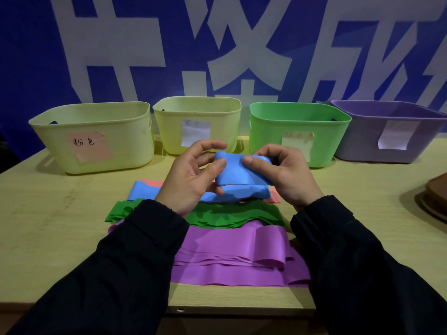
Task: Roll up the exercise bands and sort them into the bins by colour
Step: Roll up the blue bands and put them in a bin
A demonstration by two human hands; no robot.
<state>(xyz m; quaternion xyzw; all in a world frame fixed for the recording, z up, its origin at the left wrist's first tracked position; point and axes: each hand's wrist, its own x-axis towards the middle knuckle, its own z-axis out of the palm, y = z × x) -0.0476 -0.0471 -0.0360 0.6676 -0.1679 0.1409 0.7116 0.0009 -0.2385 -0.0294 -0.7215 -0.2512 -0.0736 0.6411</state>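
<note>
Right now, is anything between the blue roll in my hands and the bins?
Nothing visible. Both hands, left and right, hold the blue roll above the table, just before the open-topped bins. No blue-coloured bin shows.

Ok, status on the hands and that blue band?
Left hand and right hand both grip blue band, partly rolled, above table. Four bins behind. Nothing blocking.
</note>
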